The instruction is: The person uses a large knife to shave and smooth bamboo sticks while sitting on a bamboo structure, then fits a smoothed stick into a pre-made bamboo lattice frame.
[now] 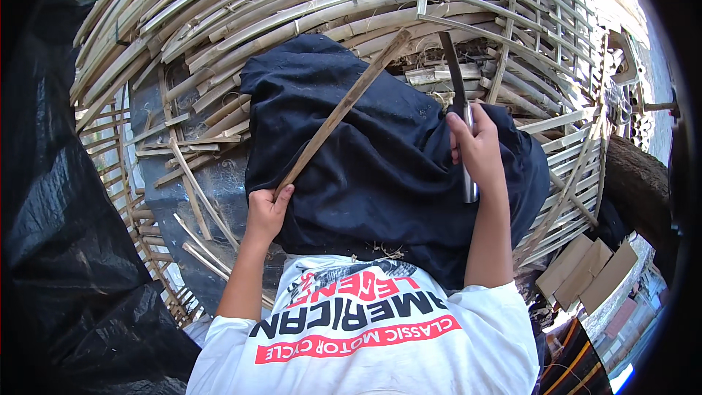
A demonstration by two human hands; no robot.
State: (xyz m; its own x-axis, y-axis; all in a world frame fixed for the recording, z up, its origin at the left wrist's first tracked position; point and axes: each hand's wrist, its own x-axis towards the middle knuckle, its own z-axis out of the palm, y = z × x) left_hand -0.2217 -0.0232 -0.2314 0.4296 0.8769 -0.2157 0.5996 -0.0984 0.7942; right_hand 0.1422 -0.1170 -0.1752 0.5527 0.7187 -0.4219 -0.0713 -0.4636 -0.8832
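My left hand (268,210) is closed round the lower end of a brown bamboo strip (340,111), which slants up and to the right over my lap. In my right hand (477,143) is a knife (455,73) with a long dark blade and a shiny metal handle (469,186). Its blade points away from me, tip close to the strip's far end but apart from it. Under both hands a dark blue cloth (365,168) lies draped across my legs.
Many split bamboo strips (241,18) are piled beyond my lap. Slatted bamboo frames (541,11) stand at the right. Black plastic sheeting (58,197) hangs on the left. A log (640,183) and a cardboard box (585,271) are at the right. Loose strips (201,190) lie left of my lap.
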